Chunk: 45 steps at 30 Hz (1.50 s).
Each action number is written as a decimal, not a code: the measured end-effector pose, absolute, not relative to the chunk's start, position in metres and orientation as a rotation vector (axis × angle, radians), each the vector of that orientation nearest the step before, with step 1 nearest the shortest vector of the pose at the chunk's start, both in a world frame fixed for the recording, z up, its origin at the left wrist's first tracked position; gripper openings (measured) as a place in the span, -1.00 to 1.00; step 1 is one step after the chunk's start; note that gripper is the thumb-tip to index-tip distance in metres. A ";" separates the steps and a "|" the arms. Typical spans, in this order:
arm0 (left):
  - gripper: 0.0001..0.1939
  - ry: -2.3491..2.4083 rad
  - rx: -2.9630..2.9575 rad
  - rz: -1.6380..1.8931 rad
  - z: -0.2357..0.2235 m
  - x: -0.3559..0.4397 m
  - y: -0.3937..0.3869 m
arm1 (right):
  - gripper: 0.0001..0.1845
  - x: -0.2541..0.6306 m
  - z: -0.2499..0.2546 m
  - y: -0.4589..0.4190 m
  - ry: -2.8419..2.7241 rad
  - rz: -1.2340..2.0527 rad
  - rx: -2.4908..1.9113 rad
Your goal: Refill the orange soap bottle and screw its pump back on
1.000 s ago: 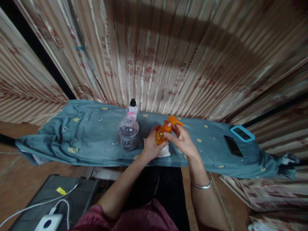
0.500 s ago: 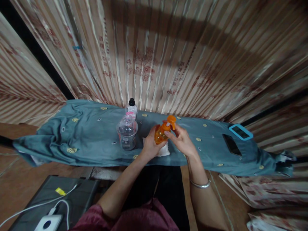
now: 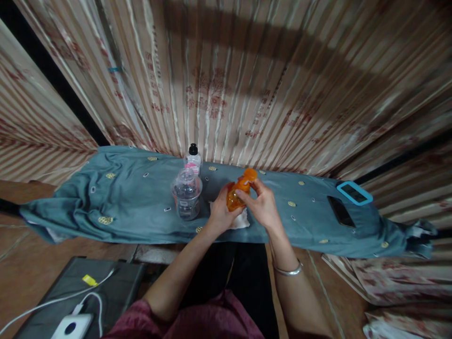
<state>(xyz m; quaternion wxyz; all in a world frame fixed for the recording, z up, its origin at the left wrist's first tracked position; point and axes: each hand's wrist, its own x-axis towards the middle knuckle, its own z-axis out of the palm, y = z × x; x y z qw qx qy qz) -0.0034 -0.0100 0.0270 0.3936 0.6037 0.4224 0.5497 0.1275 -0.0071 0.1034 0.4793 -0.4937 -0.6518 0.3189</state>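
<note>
A small see-through orange bottle (image 3: 233, 197) is tilted over the front middle of the cloth. My left hand (image 3: 221, 211) is closed round its body. At the bottle's neck, my right hand (image 3: 262, 202) is closed, thumb on the near side and fingers behind the orange cap (image 3: 250, 175). The right fingertips are partly hidden by the cap. Beneath the hands lies a white tissue (image 3: 242, 220), mostly covered. Left of them stand clear plastic cups (image 3: 188, 200), and behind these a clear bottle (image 3: 193, 160) with a black cap and a pink label.
A blue-green patterned cloth (image 3: 134, 202) covers the narrow table. On its right lie a dark phone (image 3: 341, 212) and a blue-framed device (image 3: 355, 193). A pleated curtain hangs behind. At lower left, a dark box (image 3: 116, 278) bears a white device (image 3: 74, 326) and cables.
My right hand has moved slightly left and closer around the neck of the orange bottle. The cap's hanging part now sits nearer the neck. My left hand keeps its hold.
</note>
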 end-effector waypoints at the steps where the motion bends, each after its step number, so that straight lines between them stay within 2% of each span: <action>1: -0.28 1.069 1.525 1.400 0.026 -0.003 -0.010 | -0.58 0.125 0.104 -0.008 -1.556 0.711 -1.264; 3: -0.28 1.058 1.519 1.413 0.025 -0.003 -0.010 | -0.50 0.123 0.105 -0.009 -1.530 0.639 -1.339; 6: -0.29 1.047 1.529 1.426 0.025 -0.004 -0.010 | -0.39 0.129 0.104 -0.008 -1.604 0.776 -1.191; 9: -0.30 1.034 1.549 1.417 0.027 -0.004 -0.010 | -0.53 0.135 0.103 -0.005 -1.687 0.909 -1.024; 12: -0.30 1.035 1.545 1.406 0.028 -0.004 -0.010 | -0.62 0.130 0.101 -0.006 -1.634 0.794 -1.158; 16: -0.28 1.055 1.525 1.415 0.026 -0.004 -0.009 | -0.52 0.120 0.100 -0.009 -1.497 0.591 -1.365; 20: -0.29 1.058 1.549 1.422 0.025 -0.005 -0.010 | -0.36 0.127 0.099 -0.008 -1.608 0.760 -1.176; 25: -0.29 1.024 1.557 1.420 0.025 -0.004 -0.009 | -0.61 0.130 0.098 -0.007 -1.640 0.784 -1.145; 31: -0.28 1.029 1.578 1.460 0.023 -0.005 -0.007 | -0.56 0.113 0.098 -0.012 -1.484 0.547 -1.361; 36: -0.29 1.043 1.549 1.436 0.026 -0.004 -0.009 | -0.42 0.120 0.103 -0.012 -1.610 0.662 -1.276; 40: -0.30 1.018 1.536 1.417 0.029 -0.004 -0.011 | -0.59 0.121 0.102 -0.011 -1.624 0.667 -1.225; 45: -0.31 1.034 1.555 1.447 0.027 -0.004 -0.011 | -0.55 0.112 0.098 -0.015 -1.557 0.549 -1.294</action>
